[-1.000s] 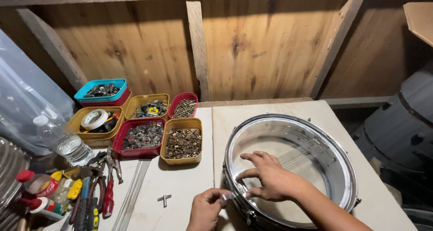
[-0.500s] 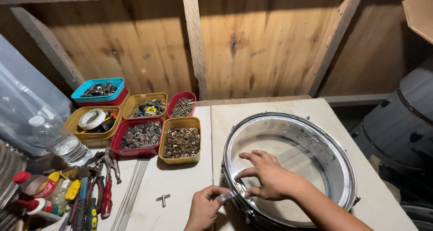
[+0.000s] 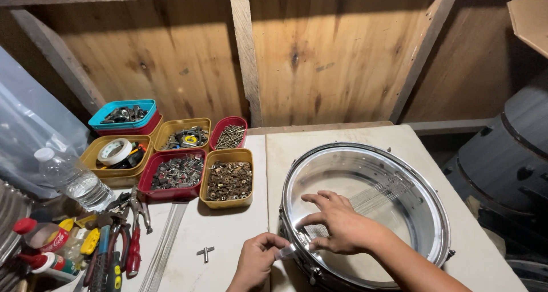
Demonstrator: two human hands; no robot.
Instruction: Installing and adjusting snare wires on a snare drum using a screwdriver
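A shiny metal snare drum shell (image 3: 425, 198) lies flat on the white table, open side up, with snare wires visible inside. My right hand (image 3: 337, 226) reaches inside it, fingers spread against the near-left inner wall. My left hand (image 3: 256, 260) is outside the shell at the same spot, pinching a small silvery part (image 3: 285, 251) against the rim. A small metal drum key (image 3: 204, 253) lies on the table left of my left hand.
Several coloured trays of screws, nuts and tape (image 3: 228, 178) sit at the left back. Pliers and screwdrivers (image 3: 123, 243) lie by a plastic water bottle (image 3: 71, 178). Thin metal rods (image 3: 162, 246) lie beside them. Dark drum shells (image 3: 508, 155) stand right. A wooden wall is behind.
The view has shifted slightly; both hands stay at the same spot on the shell, with only small finger movement.
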